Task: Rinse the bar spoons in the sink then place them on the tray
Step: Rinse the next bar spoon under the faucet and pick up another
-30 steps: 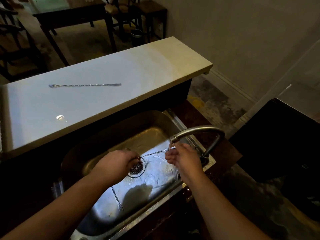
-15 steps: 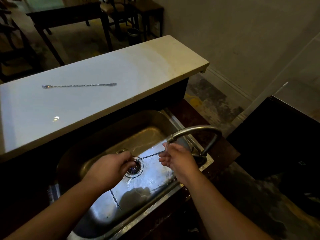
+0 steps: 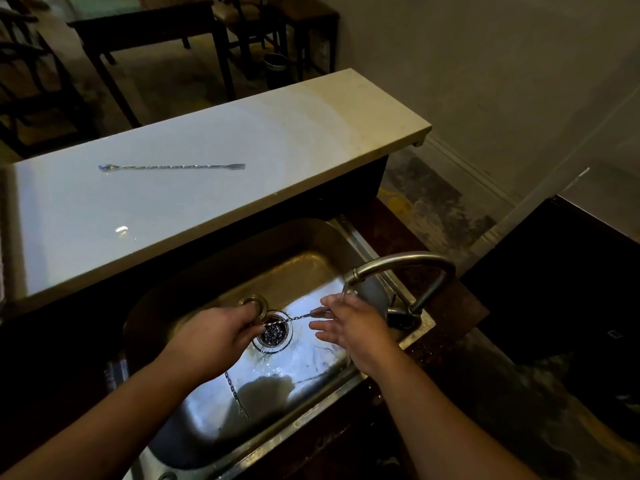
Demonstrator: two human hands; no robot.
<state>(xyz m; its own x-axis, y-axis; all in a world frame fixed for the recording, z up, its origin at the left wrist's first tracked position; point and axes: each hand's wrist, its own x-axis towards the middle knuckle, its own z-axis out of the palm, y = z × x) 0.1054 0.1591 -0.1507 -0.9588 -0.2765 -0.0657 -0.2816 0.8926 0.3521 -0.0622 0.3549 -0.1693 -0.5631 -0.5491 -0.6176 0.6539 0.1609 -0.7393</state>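
Note:
Over the drain of the steel sink (image 3: pixel 194 299), my left hand (image 3: pixel 214 332) pinches one end of a twisted bar spoon (image 3: pixel 294 317). The spoon runs to the right under the thin stream of water from the tap (image 3: pixel 405 263). My right hand (image 3: pixel 349 323) sits at the spoon's other end with fingers stretched out; the thumb and forefinger touch the shaft. A second bar spoon (image 3: pixel 173 166), with a small fork at its right end, lies flat on the white counter (image 3: pixel 311 140) behind the sink. No tray is in view.
A drain strainer (image 3: pixel 273 332) and a loose plug ring (image 3: pixel 252 302) with a chain (image 3: pixel 233 393) sit in the basin. Dark tables and chairs (image 3: pixel 149 32) stand beyond the counter. A dark cabinet (image 3: pixel 571 289) stands at the right.
My right hand has opened its fingers and slid a little along the spoon under the water. The left hand keeps its hold over the drain. The camera shifted slightly.

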